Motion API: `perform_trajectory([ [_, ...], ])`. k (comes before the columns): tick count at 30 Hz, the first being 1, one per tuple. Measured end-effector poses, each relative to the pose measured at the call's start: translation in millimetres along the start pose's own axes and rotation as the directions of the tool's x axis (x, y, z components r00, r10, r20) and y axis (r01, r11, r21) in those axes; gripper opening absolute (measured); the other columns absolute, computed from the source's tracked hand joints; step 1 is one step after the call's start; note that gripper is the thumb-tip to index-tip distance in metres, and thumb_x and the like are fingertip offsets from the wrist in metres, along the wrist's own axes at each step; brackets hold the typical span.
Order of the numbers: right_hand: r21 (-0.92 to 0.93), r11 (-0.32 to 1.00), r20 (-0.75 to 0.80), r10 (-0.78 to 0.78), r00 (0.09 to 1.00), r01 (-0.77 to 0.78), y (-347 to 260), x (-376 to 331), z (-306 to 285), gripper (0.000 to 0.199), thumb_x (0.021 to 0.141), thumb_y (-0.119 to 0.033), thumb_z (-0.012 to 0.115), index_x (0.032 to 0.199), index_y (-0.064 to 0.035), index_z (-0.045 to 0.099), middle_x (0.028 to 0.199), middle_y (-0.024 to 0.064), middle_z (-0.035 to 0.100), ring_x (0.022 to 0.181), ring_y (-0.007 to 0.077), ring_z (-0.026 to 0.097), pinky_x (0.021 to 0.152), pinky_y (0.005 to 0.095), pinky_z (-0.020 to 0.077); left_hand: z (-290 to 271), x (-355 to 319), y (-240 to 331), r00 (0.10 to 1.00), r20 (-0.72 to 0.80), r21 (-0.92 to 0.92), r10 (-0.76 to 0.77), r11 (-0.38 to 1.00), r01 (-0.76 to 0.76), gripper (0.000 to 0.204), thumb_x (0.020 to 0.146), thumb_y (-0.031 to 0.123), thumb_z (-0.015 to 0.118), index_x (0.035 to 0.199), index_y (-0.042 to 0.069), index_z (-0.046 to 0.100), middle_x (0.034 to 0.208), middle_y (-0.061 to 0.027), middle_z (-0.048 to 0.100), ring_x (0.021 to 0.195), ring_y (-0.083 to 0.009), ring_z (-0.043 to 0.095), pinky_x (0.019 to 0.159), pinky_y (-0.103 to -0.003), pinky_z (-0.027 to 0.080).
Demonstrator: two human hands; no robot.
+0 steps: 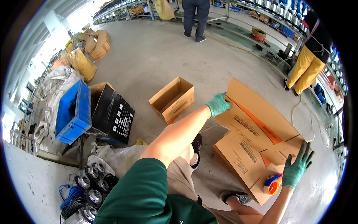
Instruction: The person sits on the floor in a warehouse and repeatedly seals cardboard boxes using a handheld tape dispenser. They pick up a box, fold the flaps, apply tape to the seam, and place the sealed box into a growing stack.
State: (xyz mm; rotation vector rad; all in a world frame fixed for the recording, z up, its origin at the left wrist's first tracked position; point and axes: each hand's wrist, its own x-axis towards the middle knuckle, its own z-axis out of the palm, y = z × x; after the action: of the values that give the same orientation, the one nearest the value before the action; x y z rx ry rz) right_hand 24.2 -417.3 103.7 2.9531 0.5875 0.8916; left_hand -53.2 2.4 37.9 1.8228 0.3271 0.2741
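Note:
A partly unfolded cardboard carton (249,120) with an orange stripe stands tilted in front of me, above a stack of flat cartons (238,158). My left hand (219,105), in a green glove, is closed on the carton's left edge; its fingertips are partly hidden behind the board. At the carton's right end is my right hand (294,172), also gloved, fingers spread and palm close to a flap. Whether that palm presses on the board I cannot tell. Beside my right wrist, a blue and orange tape roll (273,184) lies on the stack.
An open-topped carton (173,100) stands on the floor ahead. To the left are a blue crate (74,112), a black box (113,114) and several round metal parts (93,196). Two people stand beyond, near racks; a hose (311,123) runs along the right.

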Motion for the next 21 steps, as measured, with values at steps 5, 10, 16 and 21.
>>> perform_trajectory([
  [5,0.424,0.905,-0.140,0.021,0.990,0.040,-4,-1,1,0.076,0.088,-0.003,0.064,0.157,-0.0185,0.034,0.158,0.0150,0.037,0.142,0.0382,0.039,0.115,0.0515,0.0354,2,4,3,1.000,-0.026,0.003,-0.018,1.000,0.018,0.032,0.085,0.009,0.064,0.115,-0.001,0.066,0.097,-0.0144,0.072,0.088,-0.0221,0.066,0.083,-0.037,0.052],
  [10,0.264,0.959,-0.147,-0.069,0.987,0.106,-6,-8,-2,0.066,0.093,-0.006,0.061,0.154,-0.0116,0.039,0.151,0.0202,0.044,0.133,0.0387,0.046,0.110,0.0473,0.0408,-5,2,-1,0.999,0.005,0.054,-0.046,0.997,0.046,0.035,0.085,0.010,0.064,0.118,-0.001,0.065,0.098,-0.0161,0.072,0.089,-0.0240,0.067,0.084,-0.038,0.053],
  [16,0.313,0.949,-0.146,0.020,0.989,0.027,1,-25,-4,0.054,0.091,0.000,0.056,0.144,-0.0083,0.049,0.134,0.0192,0.052,0.122,0.0365,0.055,0.102,0.0442,0.0473,-7,-8,0,1.000,-0.011,-0.008,-0.012,1.000,0.012,0.041,0.085,0.011,0.065,0.123,-0.003,0.062,0.108,-0.0185,0.072,0.097,-0.0260,0.067,0.088,-0.039,0.053],
  [21,0.449,0.886,-0.077,-0.091,0.993,0.116,56,-17,2,0.051,0.077,0.013,0.046,0.123,-0.0020,0.063,0.111,0.0185,0.061,0.111,0.0340,0.059,0.097,0.0419,0.0485,10,2,-2,0.998,0.056,0.178,0.042,0.983,-0.051,0.049,0.084,0.011,0.063,0.131,0.000,0.058,0.118,-0.0180,0.069,0.108,-0.0256,0.064,0.096,-0.038,0.051],
])
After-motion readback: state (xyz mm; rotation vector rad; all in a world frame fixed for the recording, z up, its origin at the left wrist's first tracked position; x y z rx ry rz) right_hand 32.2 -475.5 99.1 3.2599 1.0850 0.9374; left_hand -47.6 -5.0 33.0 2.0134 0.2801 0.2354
